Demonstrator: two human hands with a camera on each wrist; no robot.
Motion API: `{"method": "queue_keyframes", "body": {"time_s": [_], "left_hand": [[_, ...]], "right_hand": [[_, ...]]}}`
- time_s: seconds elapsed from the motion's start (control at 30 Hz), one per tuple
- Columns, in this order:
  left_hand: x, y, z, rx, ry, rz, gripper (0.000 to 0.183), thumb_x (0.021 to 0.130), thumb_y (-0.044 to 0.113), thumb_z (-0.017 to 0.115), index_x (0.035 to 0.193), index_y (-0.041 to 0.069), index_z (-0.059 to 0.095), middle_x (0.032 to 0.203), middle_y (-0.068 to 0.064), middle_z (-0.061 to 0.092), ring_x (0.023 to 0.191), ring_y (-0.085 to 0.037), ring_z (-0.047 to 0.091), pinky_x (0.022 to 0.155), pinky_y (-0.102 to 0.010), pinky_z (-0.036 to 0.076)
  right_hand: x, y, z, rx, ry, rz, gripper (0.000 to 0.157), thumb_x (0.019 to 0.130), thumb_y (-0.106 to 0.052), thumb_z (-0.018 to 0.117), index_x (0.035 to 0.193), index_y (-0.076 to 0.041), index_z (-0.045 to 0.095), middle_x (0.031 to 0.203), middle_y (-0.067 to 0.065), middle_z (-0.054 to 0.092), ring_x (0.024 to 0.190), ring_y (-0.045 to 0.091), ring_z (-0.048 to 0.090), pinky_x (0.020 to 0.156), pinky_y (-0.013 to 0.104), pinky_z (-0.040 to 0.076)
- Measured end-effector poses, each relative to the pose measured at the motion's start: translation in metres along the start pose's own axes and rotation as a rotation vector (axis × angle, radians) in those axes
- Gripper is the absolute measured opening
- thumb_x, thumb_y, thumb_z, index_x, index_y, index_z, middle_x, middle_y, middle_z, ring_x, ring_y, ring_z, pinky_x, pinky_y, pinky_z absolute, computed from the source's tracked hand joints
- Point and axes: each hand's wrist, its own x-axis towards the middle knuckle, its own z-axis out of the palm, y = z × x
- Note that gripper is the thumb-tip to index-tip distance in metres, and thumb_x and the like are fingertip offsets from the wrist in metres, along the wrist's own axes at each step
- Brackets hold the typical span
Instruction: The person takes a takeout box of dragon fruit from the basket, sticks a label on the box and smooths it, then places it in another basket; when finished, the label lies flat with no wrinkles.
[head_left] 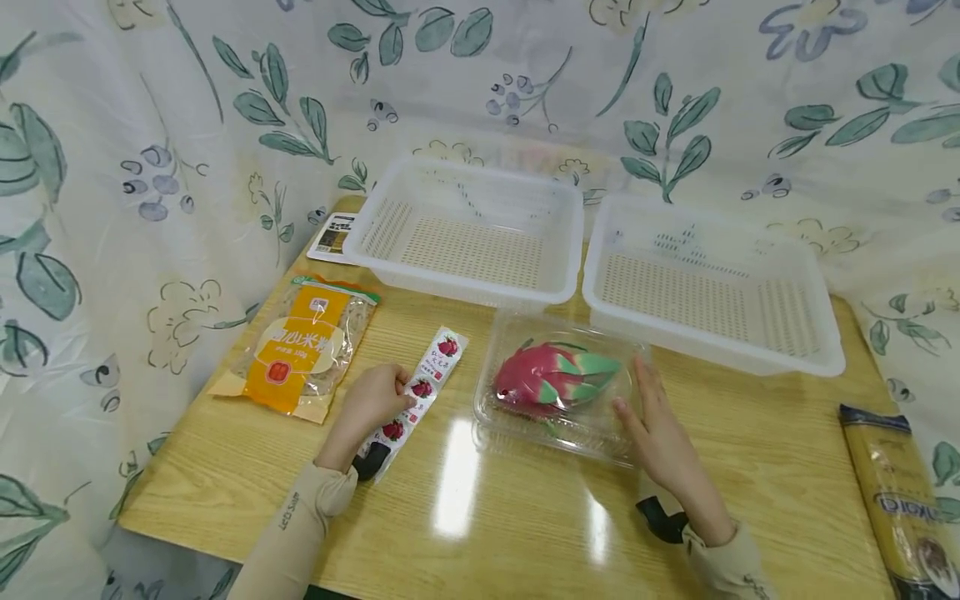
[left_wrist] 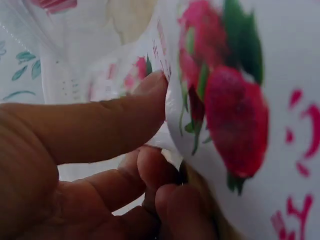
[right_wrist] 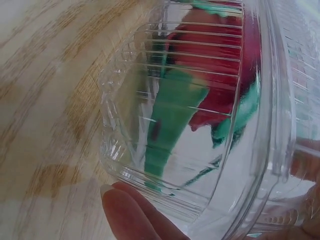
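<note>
My left hand (head_left: 378, 404) pinches a white strip of dragon fruit labels (head_left: 447, 343) between thumb and fingers. In the left wrist view the thumb lies on the label strip (left_wrist: 237, 115), with fingers bent behind it. A clear plastic clamshell box (head_left: 491, 421) sits right of the strip, holding a pink and green dragon fruit (head_left: 547, 375). My right hand (head_left: 667, 446) rests against the box's right side, its fingers fairly straight. Close up in the right wrist view, fingertips (right_wrist: 127, 212) touch the ribbed wall of the box (right_wrist: 200, 200).
Two white perforated baskets (head_left: 465, 283) (head_left: 720, 350) stand side by side at the table's back. An orange-labelled food bag (head_left: 288, 350) lies at left, beside a flat packet (head_left: 330, 237). A yellow package (head_left: 896, 492) lies at the right edge. Floral curtains surround the table.
</note>
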Motion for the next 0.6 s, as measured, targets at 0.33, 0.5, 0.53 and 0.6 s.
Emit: {"method": "queue_keyframes", "body": {"time_s": [0.33,0.5,0.53,0.6], "left_hand": [[-0.005,0.005,0.002,-0.304,-0.056,0.060,0.020,0.094,0.023,0.062,0.102,0.005,0.062,0.102,-0.014,0.067,0.080,-0.018,0.057,0.060,-0.025,0.048],[-0.014,0.021,-0.004,-0.514,-0.081,0.111,0.018,0.096,0.018,0.059,0.106,0.003,0.057,0.098,-0.014,0.069,0.072,-0.012,0.060,0.056,-0.025,0.050],[-0.017,0.026,-0.006,-0.553,-0.080,0.122,0.019,0.096,0.015,0.058,0.109,0.001,0.056,0.099,-0.016,0.069,0.071,-0.011,0.062,0.056,-0.025,0.051],[-0.024,0.038,-0.011,-0.620,-0.071,0.153,0.020,0.096,0.011,0.057,0.113,-0.001,0.055,0.101,-0.018,0.069,0.073,-0.010,0.065,0.058,-0.025,0.053]], "right_hand": [[0.003,-0.001,-0.009,-0.024,-0.009,-0.005,0.072,0.104,-0.037,0.039,0.156,-0.011,-0.003,0.161,0.025,0.000,0.143,0.054,0.007,0.109,0.072,0.016],[0.004,-0.014,-0.018,-0.096,0.013,0.022,0.071,0.103,-0.041,0.043,0.156,-0.005,0.012,0.157,0.032,0.012,0.138,0.059,0.020,0.107,0.073,0.022],[0.004,-0.019,-0.019,-0.112,0.041,0.028,0.069,0.102,-0.041,0.044,0.154,-0.004,0.018,0.157,0.032,0.015,0.137,0.059,0.022,0.105,0.073,0.024],[0.002,-0.032,-0.020,-0.108,0.135,0.010,0.062,0.101,-0.038,0.049,0.149,-0.002,0.034,0.155,0.032,0.022,0.136,0.058,0.027,0.104,0.074,0.026]]}}
